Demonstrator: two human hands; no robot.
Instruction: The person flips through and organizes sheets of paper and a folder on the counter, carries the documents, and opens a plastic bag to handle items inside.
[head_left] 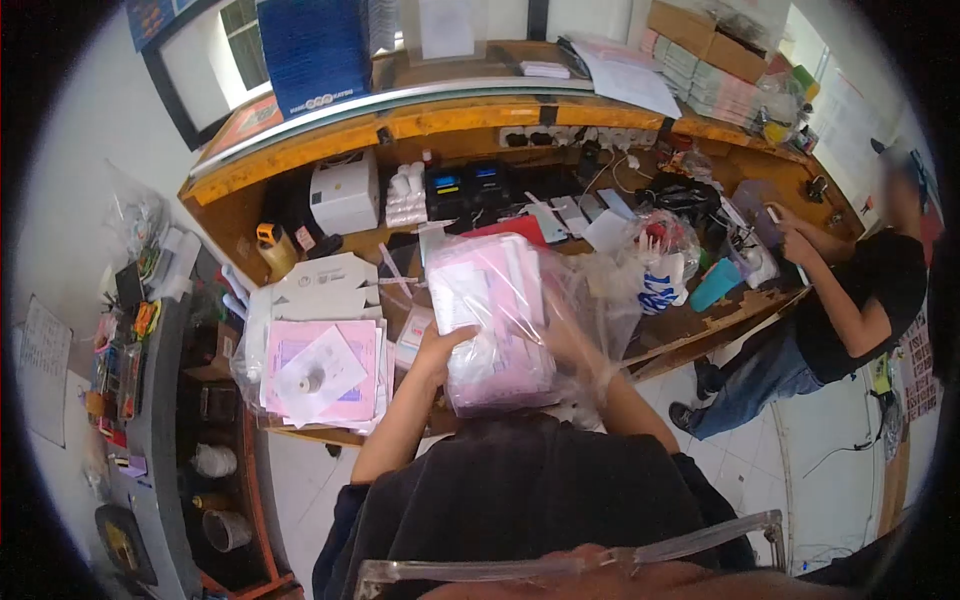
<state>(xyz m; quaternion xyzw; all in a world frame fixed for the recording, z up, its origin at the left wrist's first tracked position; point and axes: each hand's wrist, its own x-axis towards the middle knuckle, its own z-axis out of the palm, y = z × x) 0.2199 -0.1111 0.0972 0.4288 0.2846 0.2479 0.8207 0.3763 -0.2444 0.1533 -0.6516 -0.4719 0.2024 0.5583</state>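
Observation:
A thick stack of pink and white papers (500,345) in a clear plastic bag stands tilted in front of my chest, above the desk's edge. My left hand (445,350) grips its left side, with the thumb across the front. On the right side, my right hand (565,335) is behind or inside the clear plastic, and its fingers are partly hidden. Left of the bag lies another pile of pink sheets (285,385), with a white sheet and a small roll (311,380) on top.
A person (850,290) stands at the right, holding a phone-like object. The wooden desk (655,355) carries a white printer (345,195), white rolls (405,195), a teal cup (714,285) and plastic bags. A grey counter (165,430) runs along the left.

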